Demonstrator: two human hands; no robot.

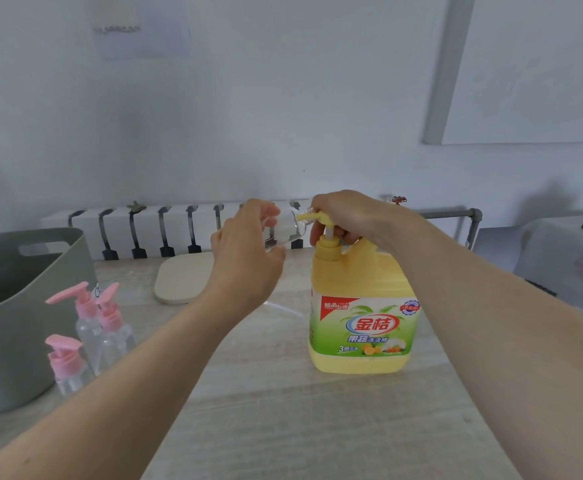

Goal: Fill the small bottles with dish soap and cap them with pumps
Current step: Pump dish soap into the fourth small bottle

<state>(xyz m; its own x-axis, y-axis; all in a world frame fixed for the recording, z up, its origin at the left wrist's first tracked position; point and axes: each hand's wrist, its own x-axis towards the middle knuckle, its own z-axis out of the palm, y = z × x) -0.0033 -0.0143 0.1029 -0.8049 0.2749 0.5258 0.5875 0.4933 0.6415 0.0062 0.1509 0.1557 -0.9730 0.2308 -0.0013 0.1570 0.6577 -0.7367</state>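
Left hand (pixel 248 251) half hides the clear bottle (pixel 290 230), right hand (pixel 345 216) the pump (pixel 329 244).

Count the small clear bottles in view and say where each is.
4. Three with pink pumps stand by the grey tub: one in front, two behind. The fourth bottle, uncapped, lies in the left hand at the yellow jug's spout. The tub may hide more.

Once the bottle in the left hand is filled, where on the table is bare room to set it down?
Widest bare patch: the table's near strip, in front of the soap jug, between the forearms. Between the beige pad and the jug a clear tube lies. Crowded at left: three pink-pump bottles beside the grey tub.
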